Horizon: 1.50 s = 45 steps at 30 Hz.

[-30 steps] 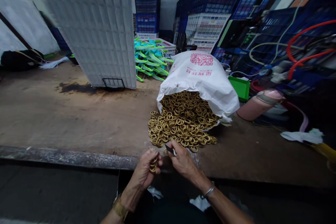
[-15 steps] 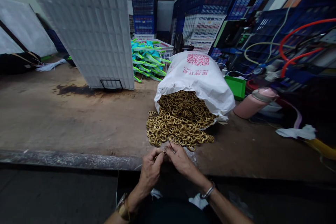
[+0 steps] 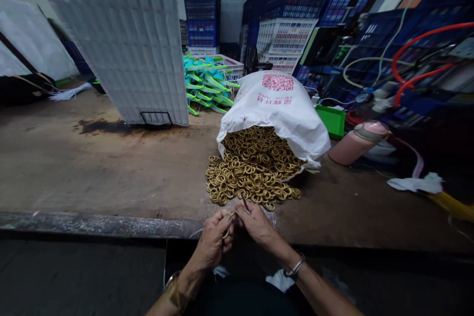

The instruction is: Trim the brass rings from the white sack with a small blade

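Just in front of the table edge, my left hand (image 3: 213,237) is closed around a brass-coloured ring (image 3: 225,233), part of which shows below the fingers. My right hand (image 3: 256,226) pinches a thin dark stick-like tool (image 3: 245,202) whose upper end sticks out past the thumb; its exact kind I cannot make out. The fingertips of both hands nearly meet, and the spot between them is partly hidden. Just beyond lies a heap of similar rings (image 3: 237,177), spilling from the mouth of a white woven sack (image 3: 274,108) with red print.
A tall pale ribbed panel (image 3: 148,49) stands on the wooden table (image 3: 92,173) at left. Behind the sack lie green and turquoise plastic pieces (image 3: 207,84). To the right are a green tray (image 3: 332,121), a pink bottle (image 3: 357,143) and red hoses. Stacked crates (image 3: 202,15) line the back.
My left hand has turned a little, so the ring shows more below its fingers. The right hand's tool now stands out more clearly. The view has shifted slightly; the heap and sack look the same.
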Each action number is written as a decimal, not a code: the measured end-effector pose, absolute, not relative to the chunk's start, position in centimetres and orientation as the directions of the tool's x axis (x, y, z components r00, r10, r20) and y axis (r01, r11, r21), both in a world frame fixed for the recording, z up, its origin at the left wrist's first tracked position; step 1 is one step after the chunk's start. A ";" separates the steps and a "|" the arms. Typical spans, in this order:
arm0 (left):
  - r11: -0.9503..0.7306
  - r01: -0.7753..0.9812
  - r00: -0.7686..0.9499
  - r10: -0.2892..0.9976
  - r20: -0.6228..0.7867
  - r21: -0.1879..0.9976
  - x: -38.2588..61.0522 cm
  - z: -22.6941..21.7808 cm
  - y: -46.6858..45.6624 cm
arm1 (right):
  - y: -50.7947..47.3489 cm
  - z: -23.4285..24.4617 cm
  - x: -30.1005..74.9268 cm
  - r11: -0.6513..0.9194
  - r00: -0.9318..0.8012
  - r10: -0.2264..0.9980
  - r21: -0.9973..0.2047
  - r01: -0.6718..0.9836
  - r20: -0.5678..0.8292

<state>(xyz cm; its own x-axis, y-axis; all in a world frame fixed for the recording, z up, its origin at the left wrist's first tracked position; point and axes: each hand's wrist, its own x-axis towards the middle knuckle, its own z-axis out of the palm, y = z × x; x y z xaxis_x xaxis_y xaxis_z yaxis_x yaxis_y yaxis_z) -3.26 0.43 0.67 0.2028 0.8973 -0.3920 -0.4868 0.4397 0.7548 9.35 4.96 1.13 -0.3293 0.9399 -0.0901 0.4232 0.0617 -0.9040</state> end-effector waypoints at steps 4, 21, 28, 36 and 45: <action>0.413 -0.493 0.173 0.909 -0.379 0.766 -3.1 0.5 0.4 | 4.7 0.7 9.7 0.191 -0.318 0.948 -0.786 0.588 -0.007; 0.315 -0.375 0.065 0.947 -0.314 0.872 -3.4 -0.1 0.8 | 3.9 0.8 9.6 0.317 -0.402 0.903 -0.395 0.862 -0.153; 0.308 -0.382 0.084 0.951 -0.299 0.872 -3.9 -0.8 0.6 | 4.2 0.2 9.7 0.373 -0.503 0.845 -0.476 0.797 -0.180; 0.411 -0.547 0.268 0.911 -0.312 0.729 -4.0 0.6 -0.8 | 5.3 -0.1 9.7 0.299 -0.365 0.911 -0.301 0.905 -0.190; 0.427 -0.683 0.233 0.896 -0.378 0.592 -5.2 0.1 -0.1 | 6.9 -0.7 7.0 0.293 -0.311 0.947 -0.186 0.938 -0.077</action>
